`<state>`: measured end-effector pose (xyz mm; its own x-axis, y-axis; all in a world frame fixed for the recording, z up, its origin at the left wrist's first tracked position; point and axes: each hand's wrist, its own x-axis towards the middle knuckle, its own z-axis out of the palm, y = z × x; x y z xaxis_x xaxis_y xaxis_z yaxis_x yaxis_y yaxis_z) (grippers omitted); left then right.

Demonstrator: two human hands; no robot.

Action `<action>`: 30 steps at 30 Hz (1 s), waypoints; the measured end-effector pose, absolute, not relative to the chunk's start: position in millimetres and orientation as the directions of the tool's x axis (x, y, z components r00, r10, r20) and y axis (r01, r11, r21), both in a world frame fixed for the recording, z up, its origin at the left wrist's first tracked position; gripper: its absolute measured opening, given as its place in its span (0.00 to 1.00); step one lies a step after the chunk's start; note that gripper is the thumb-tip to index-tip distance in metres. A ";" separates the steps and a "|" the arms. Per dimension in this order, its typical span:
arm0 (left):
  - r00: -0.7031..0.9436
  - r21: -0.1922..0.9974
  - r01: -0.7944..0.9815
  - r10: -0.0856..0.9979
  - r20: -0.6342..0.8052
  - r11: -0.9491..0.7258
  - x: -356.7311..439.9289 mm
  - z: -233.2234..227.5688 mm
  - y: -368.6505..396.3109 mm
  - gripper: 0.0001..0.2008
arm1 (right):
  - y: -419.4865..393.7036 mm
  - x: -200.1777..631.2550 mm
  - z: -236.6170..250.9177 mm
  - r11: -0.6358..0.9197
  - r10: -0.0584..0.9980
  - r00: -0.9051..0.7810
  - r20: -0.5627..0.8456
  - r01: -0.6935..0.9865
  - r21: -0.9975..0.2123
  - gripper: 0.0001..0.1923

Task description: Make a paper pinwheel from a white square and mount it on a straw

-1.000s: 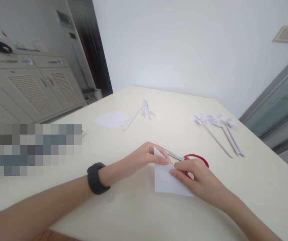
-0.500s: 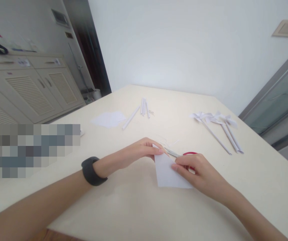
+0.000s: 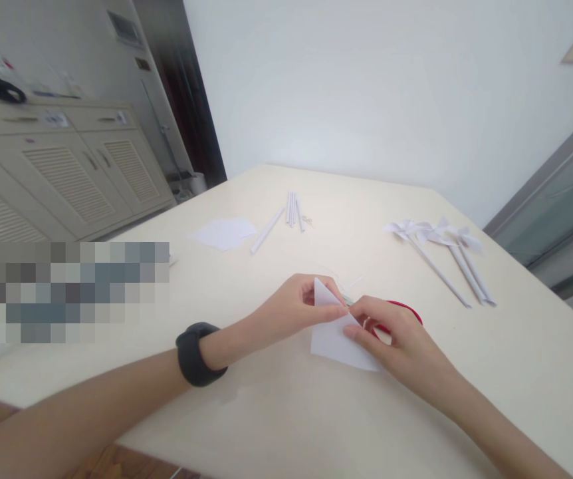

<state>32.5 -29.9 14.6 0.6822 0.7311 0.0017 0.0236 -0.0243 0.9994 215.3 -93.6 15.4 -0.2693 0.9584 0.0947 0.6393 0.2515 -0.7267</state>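
Both my hands pinch the top edge of a folded white sheet of paper (image 3: pixel 339 346), held just above the table. My left hand (image 3: pixel 311 303), with a black band on its wrist, grips the edge between thumb and fingers. Close beside it, my right hand (image 3: pixel 389 332) pinches the same slanted edge with thumb and forefinger. Behind the right hand lie scissors with red handles (image 3: pixel 409 307); their blades are mostly hidden by the hands. Thin pale strips (image 3: pixel 356 280) lie on the table just beyond.
Several paper pinwheels on rolled sticks (image 3: pixel 441 266) lie at the right. Toward the back are rolled paper tubes (image 3: pixel 292 209), small wire pieces (image 3: pixel 307 220) and a spread of white paper sheets (image 3: pixel 224 234). The cream table (image 3: pixel 266 412) meets a white wall.
My left hand has slid right along the paper's edge, closer to my right hand. A corner of the paper now stands up in front of my left fingers. The view has shifted slightly.
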 end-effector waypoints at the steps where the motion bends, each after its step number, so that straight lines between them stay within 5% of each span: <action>1: 0.678 0.997 0.034 0.735 0.024 -0.063 32.2 15.6 -31.3 0.07 | -93.8 214.9 16.0 0.232 0.964 -0.251 0.092 0.614 -0.754 0.06; 7: 0.648 0.941 0.138 0.747 0.151 -0.310 31.6 19.9 -39.4 0.04 | -94.3 214.5 21.4 0.138 0.986 -0.153 0.063 0.546 -0.826 0.06; 16: 0.637 0.917 0.146 0.745 0.199 -0.370 34.2 18.8 -40.7 0.04 | -95.3 216.0 24.1 0.128 0.986 -0.158 0.052 0.521 -0.844 0.07; 24: 0.559 0.987 0.089 0.827 0.063 -0.136 30.4 24.2 -28.4 0.07 | -86.8 229.6 25.2 0.144 0.986 -0.155 0.068 0.551 -0.822 0.07; 30: 0.469 0.987 0.045 0.876 0.116 -0.155 29.3 22.0 -22.0 0.07 | -82.2 241.9 29.2 0.086 0.986 -0.168 -0.011 0.562 -0.823 0.08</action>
<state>29.3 -22.0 22.0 0.4686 0.8757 0.1165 0.0450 -0.1553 0.9868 241.9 -82.2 29.2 -0.1676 0.9858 -0.0114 0.5622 0.0861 -0.8225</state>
